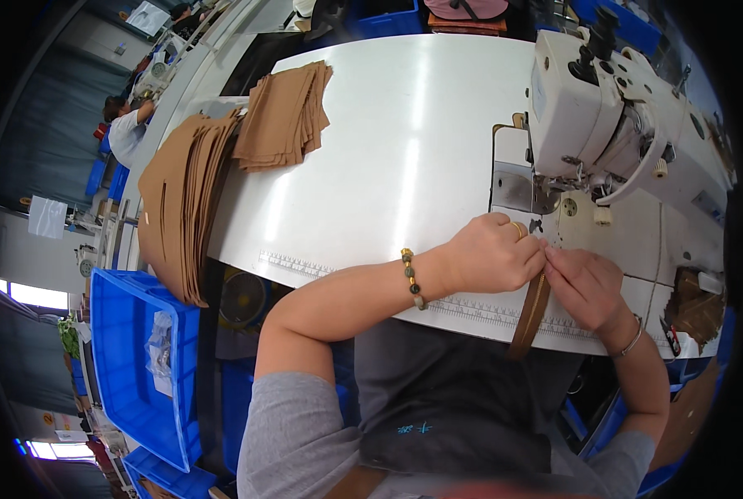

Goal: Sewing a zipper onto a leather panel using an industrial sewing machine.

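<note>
A brown zipper (531, 316) with gold-coloured teeth hangs from between my hands over the table's front edge. Curled into a closed grip, my left hand (494, 254) has its fingertips at the zipper's upper end. My right hand (587, 284) meets it there, thumb and fingers pinched together on the same end. What exactly lies between the fingertips is hidden. Just beyond them, a small dark piece (536, 225) rests by the needle plate of the white sewing machine (583, 108).
Brown fabric pieces lie in a smaller stack (284, 116) and a larger stack (187, 200) on the white table (371, 150), at its left. Below them stands a blue bin (143, 382) with a plastic bag. Brown scraps (696, 308) and red-handled snips (671, 337) lie right.
</note>
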Demonstrator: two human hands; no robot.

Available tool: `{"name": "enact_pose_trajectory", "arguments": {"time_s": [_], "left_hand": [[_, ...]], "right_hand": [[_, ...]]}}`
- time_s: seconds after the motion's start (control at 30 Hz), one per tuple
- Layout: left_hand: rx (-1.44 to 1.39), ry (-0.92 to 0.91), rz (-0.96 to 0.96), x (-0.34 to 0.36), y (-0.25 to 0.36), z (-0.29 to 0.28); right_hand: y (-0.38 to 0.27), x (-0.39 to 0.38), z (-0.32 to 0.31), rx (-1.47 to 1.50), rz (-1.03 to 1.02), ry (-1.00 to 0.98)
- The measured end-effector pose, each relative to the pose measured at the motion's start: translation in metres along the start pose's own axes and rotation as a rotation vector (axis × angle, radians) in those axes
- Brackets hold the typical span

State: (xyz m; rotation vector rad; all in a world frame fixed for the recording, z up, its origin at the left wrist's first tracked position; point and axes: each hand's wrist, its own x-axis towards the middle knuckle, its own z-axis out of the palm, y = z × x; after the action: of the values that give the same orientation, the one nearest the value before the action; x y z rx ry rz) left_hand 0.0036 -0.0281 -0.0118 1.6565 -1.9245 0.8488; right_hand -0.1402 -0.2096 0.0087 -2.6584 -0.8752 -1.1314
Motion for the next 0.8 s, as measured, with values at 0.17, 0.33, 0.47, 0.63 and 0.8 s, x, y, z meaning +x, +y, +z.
{"name": "enact_pose_trajectory", "arguments": {"time_s": [0.17, 0.33, 0.47, 0.63, 0.8], "left_hand": [[0.043, -0.26, -0.263, -0.01, -0.018, -0.017], [0.453, -0.249, -0.776, -0.06, -0.122, -0.079], [0.752, -0.388, -1.095, -0.122, -0.206, -0.134], [0.752, -0.607, -1.339, -0.134, -0.232, -0.139], [0.696, -0.762, -1.362, -0.121, -0.243, -0.139]], "right_hand": [[0.0, -0.004, 0.0, 0.024, 0.027, -0.109], [0.001, -0.017, 0.008, 0.031, 0.109, -0.166], [0.001, -0.013, 0.01, 0.044, 0.085, -0.137], [0.003, -0.014, 0.011, 0.047, 0.071, -0.157], [0.003, -0.014, 0.011, 0.041, 0.062, -0.15]]}}
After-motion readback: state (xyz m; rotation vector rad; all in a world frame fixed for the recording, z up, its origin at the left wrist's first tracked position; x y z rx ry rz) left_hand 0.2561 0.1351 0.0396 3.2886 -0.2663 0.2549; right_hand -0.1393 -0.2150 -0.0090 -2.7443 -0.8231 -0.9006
